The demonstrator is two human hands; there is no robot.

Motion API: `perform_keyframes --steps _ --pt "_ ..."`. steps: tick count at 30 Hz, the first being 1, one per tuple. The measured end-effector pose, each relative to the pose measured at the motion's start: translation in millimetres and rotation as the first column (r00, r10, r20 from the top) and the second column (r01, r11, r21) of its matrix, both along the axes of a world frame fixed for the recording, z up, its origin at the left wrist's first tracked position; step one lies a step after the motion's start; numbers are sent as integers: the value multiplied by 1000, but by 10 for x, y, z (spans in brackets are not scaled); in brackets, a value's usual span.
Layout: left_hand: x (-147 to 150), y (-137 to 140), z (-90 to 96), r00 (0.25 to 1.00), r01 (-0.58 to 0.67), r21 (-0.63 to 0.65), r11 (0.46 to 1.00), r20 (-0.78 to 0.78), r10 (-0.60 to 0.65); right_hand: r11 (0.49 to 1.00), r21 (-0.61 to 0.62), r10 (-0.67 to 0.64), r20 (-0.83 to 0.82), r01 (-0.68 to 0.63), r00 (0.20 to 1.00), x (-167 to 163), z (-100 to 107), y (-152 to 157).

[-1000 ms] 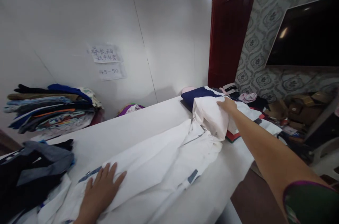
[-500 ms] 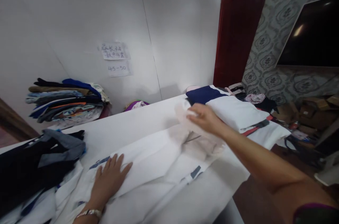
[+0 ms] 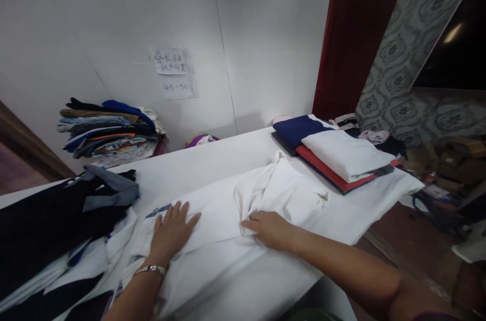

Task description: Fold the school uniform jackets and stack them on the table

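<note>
A white shirt [image 3: 212,204] lies spread on the white-covered table, with small blue patches near its left end. My left hand [image 3: 172,230] rests flat on it with the fingers spread. Over the shirt's right part lies a loose, crumpled fold [image 3: 283,192] of the same white cloth. At the near left edge of that fold, my right hand [image 3: 268,230] has its fingers closed on the cloth. The fingertips are partly hidden in the folds.
Dark and white clothes [image 3: 56,230] are heaped on the left. A tall stack of folded clothes [image 3: 114,131] stands behind them by the wall. Folded navy, red and white garments [image 3: 347,154] lie at the back right. Cardboard boxes [image 3: 451,164] stand on the floor beyond.
My right hand has come down and nearer, bringing the part of the shirt it was swinging down onto the rest. My left hand stays flat on the cloth. The view has shifted slightly.
</note>
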State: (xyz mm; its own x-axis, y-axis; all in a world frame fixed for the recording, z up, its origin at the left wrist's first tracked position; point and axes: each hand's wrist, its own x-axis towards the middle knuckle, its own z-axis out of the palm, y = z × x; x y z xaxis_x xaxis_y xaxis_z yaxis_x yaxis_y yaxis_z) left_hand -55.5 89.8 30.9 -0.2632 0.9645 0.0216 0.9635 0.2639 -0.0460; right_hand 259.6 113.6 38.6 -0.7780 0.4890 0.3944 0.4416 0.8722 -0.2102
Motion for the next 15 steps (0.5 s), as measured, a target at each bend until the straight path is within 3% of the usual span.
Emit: perform_keyframes --steps 3,7,10,13,15 --pt "20 -11 10 999 11 16 1000 31 -12 997 -81 -2 -132 -9 991 71 88 39" --pt "1 -19 -40 998 35 25 999 43 -36 979 -196 -107 -256 57 961 256 307 117" --pt "-64 19 -46 996 39 43 998 80 -42 971 -213 -169 -312 104 935 394 463 134" --pt "-54 85 113 984 -32 34 999 177 25 976 -176 -181 -326 129 928 451 523 97" --pt "94 100 306 965 -93 138 986 257 55 984 -119 -166 -313 135 935 434 515 66"
